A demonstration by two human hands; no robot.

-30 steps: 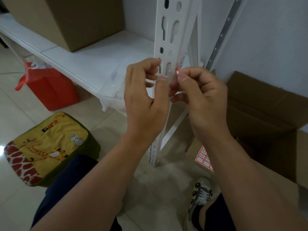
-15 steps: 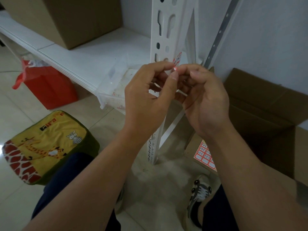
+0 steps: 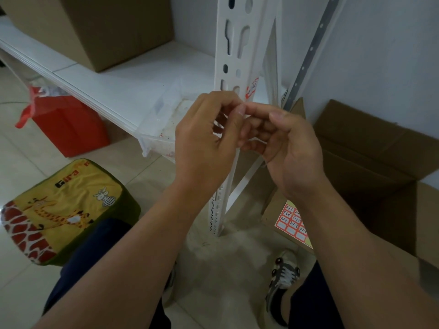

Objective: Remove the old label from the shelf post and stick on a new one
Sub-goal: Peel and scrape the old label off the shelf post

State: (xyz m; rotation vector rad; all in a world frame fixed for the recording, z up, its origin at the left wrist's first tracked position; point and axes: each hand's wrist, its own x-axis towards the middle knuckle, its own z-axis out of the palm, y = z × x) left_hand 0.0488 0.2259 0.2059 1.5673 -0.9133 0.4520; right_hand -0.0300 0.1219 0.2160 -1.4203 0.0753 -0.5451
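A torn red-and-white old label (image 3: 252, 88) sticks to the front edge of the white slotted shelf post (image 3: 237, 32). My left hand (image 3: 204, 143) and my right hand (image 3: 289, 150) meet in front of the post, just below that label. Their fingers are curled, and my left thumb tip presses against my right forefinger. Anything pinched between the fingertips is hidden. A sheet of red-bordered new labels (image 3: 292, 224) lies on a cardboard flap at the lower right, partly behind my right forearm.
A white shelf board (image 3: 114, 91) carries a cardboard box (image 3: 107, 27) and a clear plastic tray (image 3: 164, 119). On the floor are a red bag (image 3: 69, 124), a giraffe-print stool (image 3: 57, 210) and an open cardboard box (image 3: 370, 157). My shoes are below.
Both hands have come slightly down and away from the post's edge, with the fingertips still pressed together. The label stays on the post. The view has shifted a little.
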